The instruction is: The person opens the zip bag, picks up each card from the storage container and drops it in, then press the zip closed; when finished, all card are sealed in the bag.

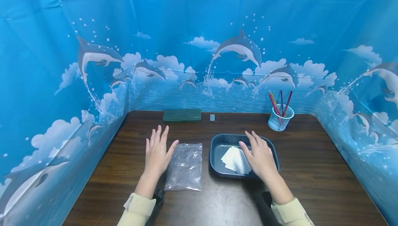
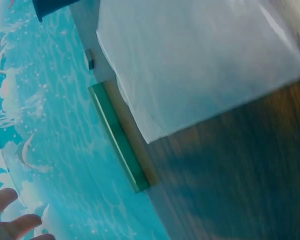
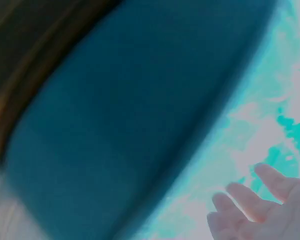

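My left hand [image 1: 157, 155], fingers spread, is held beside the left edge of a clear plastic zip bag [image 1: 185, 167] that lies flat on the table. The same bag [image 2: 200, 60] fills the upper right of the left wrist view. Over the right side of a dark rectangular tray [image 1: 214, 163] is my right hand [image 1: 260, 158], its fingers extended and holding nothing. Several white paper pieces [image 1: 234, 159] lie overlapping inside the tray, partly hidden by that hand. In the right wrist view the tray's dark side [image 3: 120, 110] looms close and blurred.
Along the table's back edge lie a green case [image 1: 182, 115] and a small grey-blue block [image 1: 212, 117]. A light blue mesh cup [image 1: 278, 123] holding several coloured pencils stands at the back right. A dolphin-print curtain [image 1: 199, 22] encloses the back and sides of the wooden table [image 1: 317, 170].
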Demonstrator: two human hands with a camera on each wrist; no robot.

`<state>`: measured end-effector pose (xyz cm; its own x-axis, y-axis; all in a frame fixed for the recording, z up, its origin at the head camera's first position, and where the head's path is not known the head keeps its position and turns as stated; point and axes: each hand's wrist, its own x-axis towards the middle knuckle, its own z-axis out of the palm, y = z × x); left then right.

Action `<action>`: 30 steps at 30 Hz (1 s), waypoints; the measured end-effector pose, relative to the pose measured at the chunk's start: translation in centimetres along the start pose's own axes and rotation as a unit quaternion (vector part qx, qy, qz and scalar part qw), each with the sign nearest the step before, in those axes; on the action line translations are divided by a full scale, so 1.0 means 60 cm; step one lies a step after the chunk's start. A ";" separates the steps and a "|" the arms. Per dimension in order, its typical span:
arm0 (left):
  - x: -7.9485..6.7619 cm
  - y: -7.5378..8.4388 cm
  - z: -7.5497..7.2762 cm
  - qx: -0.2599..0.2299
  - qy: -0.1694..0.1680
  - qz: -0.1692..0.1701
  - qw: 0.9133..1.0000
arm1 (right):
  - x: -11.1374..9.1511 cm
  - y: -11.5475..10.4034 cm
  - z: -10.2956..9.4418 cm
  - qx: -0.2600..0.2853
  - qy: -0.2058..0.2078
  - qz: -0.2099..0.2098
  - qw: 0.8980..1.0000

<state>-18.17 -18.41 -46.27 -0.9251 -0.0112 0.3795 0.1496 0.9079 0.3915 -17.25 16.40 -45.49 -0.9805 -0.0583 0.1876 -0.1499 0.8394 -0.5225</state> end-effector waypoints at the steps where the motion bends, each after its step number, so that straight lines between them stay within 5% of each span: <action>1: -0.001 0.002 -0.002 -0.016 0.004 -0.005 1.000 | -0.002 -0.010 -0.001 0.026 -0.010 0.000 1.000; 4: -0.004 0.008 -0.006 -0.073 0.013 -0.022 0.997 | -0.008 -0.043 -0.001 0.127 -0.045 -0.005 0.991; 8: -0.010 0.009 -0.011 -0.124 0.005 -0.047 0.991 | -0.015 -0.086 0.004 0.257 -0.099 0.005 0.961; 16: -0.038 -0.015 -0.005 -0.120 -0.028 -0.087 0.988 | -0.031 -0.141 0.047 0.427 -0.240 0.047 0.870; 20: -0.049 -0.024 -0.005 -0.165 -0.071 -0.123 0.976 | -0.041 -0.161 0.070 0.461 -0.275 0.051 0.842; 24: -0.056 -0.033 -0.010 -0.229 -0.144 -0.168 0.948 | -0.055 -0.172 0.093 0.495 -0.293 0.074 0.814; 26: -0.060 -0.040 -0.014 -0.259 -0.175 -0.192 0.930 | -0.062 -0.176 0.104 0.500 -0.288 0.087 0.812; 30: -0.066 -0.052 -0.017 -0.281 -0.205 -0.220 0.911 | -0.073 -0.181 0.118 0.472 -0.265 0.087 0.837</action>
<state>-14.60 -21.64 -48.15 -0.9742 -0.0605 -0.2175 -0.2185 0.4937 0.8417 -12.23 3.74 -46.54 -0.8791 -0.4210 -0.2233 0.2119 0.0744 -0.9745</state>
